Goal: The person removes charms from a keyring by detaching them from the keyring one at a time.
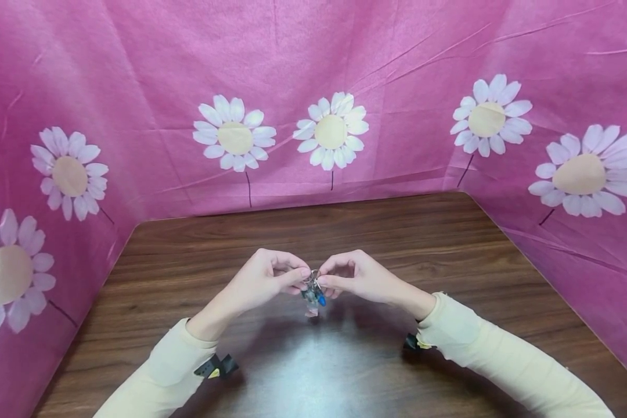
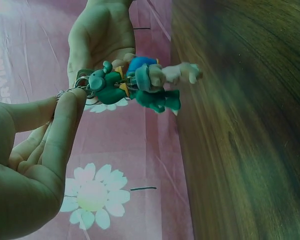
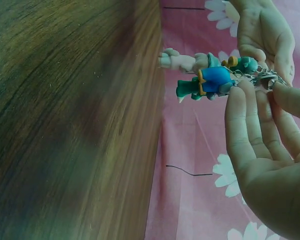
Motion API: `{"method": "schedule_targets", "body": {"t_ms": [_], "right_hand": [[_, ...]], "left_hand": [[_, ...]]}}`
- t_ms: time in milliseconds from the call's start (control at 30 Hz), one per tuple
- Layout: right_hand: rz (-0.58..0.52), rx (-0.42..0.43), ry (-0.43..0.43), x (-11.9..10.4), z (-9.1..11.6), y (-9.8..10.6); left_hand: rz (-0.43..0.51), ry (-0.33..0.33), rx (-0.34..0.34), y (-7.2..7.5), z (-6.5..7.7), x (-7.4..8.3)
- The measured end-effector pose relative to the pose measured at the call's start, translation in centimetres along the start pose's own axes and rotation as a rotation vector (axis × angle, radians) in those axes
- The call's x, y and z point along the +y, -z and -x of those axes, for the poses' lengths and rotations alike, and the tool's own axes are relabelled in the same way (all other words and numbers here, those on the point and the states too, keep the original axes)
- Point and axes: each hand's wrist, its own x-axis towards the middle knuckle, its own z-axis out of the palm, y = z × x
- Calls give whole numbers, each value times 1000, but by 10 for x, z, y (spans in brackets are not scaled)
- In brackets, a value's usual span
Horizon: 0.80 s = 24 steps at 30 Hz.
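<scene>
Both hands meet over the table, at a keychain with small figurines (image 1: pixel 313 295). The left hand (image 1: pixel 263 281) pinches its metal ring between thumb and fingertips. From the other side, the right hand (image 1: pixel 363 280) pinches metal parts at the ring with thumb and index finger. In the left wrist view, a green figurine (image 2: pixel 149 97) and a pale one (image 2: pixel 177 73) dangle from the ring. A blue-bodied figurine (image 3: pixel 215 80) and metal chain links (image 3: pixel 262 75) show in the right wrist view. Fingertips hide part of the ring.
Under the hands lies a dark wood-grain table (image 1: pixel 188 249). Pink cloth (image 1: pixel 162 69) with large white daisies stands round its back and sides. Black straps or devices (image 1: pixel 216 367) sit at the cream sleeves (image 1: pixel 172 363).
</scene>
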Motion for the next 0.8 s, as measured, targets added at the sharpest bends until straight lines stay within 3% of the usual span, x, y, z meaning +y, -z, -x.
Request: {"method": "schedule_targets", "body": {"t_ms": [433, 800], "right_hand": [[-30, 39, 35, -1, -1, -1], [-1, -3, -33, -7, -3, 2]], "left_hand": [[-13, 27, 5, 1, -2, -6], [-44, 5, 9, 0, -4, -6]]}}
